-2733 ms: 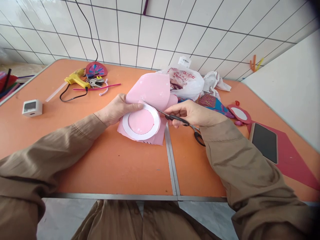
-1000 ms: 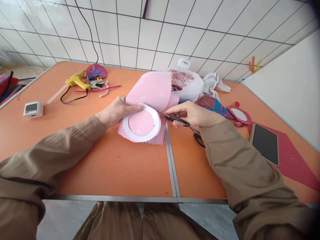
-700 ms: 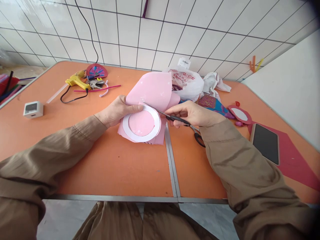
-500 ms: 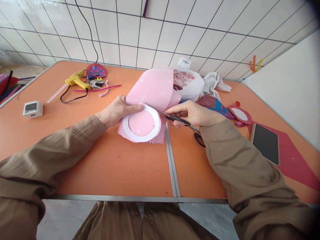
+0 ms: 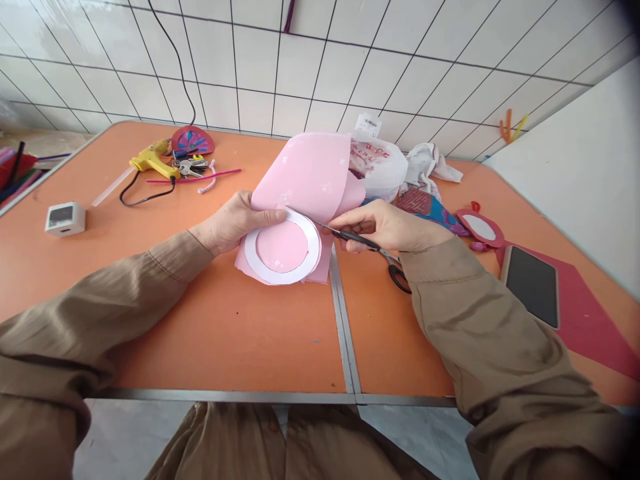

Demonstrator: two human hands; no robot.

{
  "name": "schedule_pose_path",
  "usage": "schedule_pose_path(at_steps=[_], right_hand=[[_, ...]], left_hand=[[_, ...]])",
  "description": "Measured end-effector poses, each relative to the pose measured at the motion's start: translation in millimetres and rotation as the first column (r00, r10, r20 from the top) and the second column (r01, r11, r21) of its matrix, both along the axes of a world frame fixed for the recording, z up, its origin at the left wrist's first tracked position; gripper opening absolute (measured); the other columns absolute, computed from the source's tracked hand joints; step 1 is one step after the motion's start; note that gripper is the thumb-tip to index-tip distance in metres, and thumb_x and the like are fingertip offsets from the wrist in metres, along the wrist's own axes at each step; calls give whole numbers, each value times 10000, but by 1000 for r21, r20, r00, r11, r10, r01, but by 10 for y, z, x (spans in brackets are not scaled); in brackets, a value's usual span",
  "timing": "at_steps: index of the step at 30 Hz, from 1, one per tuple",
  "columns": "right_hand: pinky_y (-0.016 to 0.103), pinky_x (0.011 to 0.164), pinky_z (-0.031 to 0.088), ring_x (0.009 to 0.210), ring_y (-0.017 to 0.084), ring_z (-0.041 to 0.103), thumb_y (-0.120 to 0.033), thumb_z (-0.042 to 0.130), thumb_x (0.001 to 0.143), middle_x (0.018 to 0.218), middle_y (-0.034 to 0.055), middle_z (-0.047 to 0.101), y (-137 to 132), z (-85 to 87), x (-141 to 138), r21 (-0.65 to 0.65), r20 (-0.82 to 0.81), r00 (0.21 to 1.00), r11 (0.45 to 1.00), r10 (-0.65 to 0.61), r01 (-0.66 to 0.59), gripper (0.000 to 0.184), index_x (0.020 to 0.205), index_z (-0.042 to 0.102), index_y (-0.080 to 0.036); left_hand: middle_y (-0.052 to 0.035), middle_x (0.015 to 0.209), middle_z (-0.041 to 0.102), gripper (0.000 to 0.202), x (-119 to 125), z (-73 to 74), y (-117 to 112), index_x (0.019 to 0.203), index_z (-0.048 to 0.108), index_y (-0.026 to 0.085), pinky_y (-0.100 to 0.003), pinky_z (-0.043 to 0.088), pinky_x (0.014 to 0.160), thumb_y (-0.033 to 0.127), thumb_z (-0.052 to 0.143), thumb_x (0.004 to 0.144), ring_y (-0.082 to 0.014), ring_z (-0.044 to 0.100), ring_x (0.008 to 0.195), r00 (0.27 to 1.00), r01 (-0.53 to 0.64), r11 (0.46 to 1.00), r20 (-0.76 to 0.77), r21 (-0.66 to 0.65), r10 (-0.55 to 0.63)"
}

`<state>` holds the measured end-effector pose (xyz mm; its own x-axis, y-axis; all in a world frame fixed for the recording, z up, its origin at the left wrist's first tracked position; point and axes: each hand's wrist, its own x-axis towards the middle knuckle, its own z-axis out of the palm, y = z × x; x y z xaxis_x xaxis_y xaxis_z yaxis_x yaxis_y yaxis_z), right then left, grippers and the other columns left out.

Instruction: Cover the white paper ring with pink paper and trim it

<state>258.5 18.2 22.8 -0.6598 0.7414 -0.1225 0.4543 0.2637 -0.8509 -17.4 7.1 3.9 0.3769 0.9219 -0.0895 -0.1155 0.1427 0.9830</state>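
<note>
My left hand [image 5: 240, 220] pinches a pink sheet [image 5: 305, 167] together with a white ring [image 5: 253, 259] that lies on it, thumb on top. The sheet curls up at its far side and is cut partway round the ring's right edge. In my right hand [image 5: 383, 227] are black-handled scissors [image 5: 357, 238], their blades lying along the ring's upper right edge, at the sheet. One handle loop hangs below my right wrist. The fingers of my left hand under the sheet are hidden.
On the orange table [image 5: 225, 333] a yellow glue gun [image 5: 153, 160], keys [image 5: 191, 165] and a small white box [image 5: 65, 219] lie left. Right are a plastic bag [image 5: 383, 167], a phone [image 5: 531, 285] on red sheet [image 5: 590, 313], and a pink-rimmed oval piece [image 5: 480, 227]. A tiled wall stands behind.
The curled upper part of the pink sheet has risen slightly and shifted a little to the right. Both hands and the scissors stay almost in place.
</note>
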Motion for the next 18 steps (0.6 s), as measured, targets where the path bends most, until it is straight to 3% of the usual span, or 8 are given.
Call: schedule_pose_path(at_steps=[7, 13, 18], right_hand=[[308, 618, 505, 596, 120, 528, -519, 787, 654, 692, 7, 621, 3, 3, -5, -29, -24, 1000, 1000, -1, 0, 528, 1065, 758, -188], [318, 641, 526, 592, 128, 534, -515, 806, 638, 714, 10, 641, -1, 9, -7, -57, -14, 1000, 998, -20, 19, 478, 1031, 771, -246], [305, 643, 530, 649, 139, 578, -535, 809, 622, 776, 27, 670, 13, 1, 2, -40, -19, 1000, 999, -4, 3, 559, 1066, 760, -200]], left_hand=[[-64, 754, 737, 239, 6, 1, -4, 748, 742, 142, -317, 563, 614, 320, 864, 646, -195, 674, 660, 1000, 9, 1000, -12, 10, -9], [-66, 766, 741, 233, 9, 6, -5, 753, 746, 141, -313, 566, 623, 308, 868, 643, -191, 675, 669, 1000, 6, 1000, -8, 0, -6], [-67, 793, 747, 236, 4, 1, -1, 782, 753, 144, -318, 575, 641, 306, 865, 651, -196, 684, 690, 1000, 18, 1000, 3, 2, -18]])
